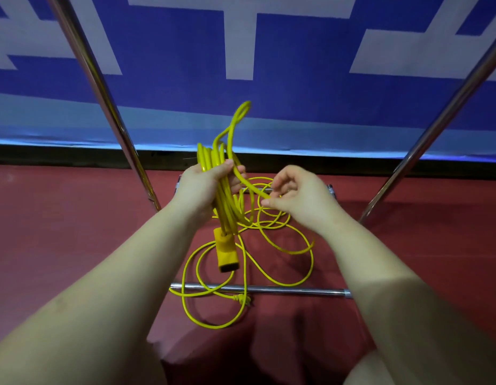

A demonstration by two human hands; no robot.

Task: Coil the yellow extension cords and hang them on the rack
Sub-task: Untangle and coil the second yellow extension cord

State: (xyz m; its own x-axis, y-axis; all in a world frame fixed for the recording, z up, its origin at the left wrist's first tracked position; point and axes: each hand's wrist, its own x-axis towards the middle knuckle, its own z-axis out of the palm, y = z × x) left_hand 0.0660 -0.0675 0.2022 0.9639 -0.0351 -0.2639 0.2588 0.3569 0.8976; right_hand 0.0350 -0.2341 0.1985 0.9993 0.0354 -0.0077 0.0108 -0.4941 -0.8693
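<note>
I see left hand [206, 184] clenched round a bundle of yellow extension cord loops [224, 195], boxy yellow socket end [227, 254] dangling below | right hand [297, 194] pinching one strand just right of it | slack cord spread on the red floor [74, 218] across a chrome rack's base bar [291, 290] | slanted chrome poles [102, 87] left and right
</note>
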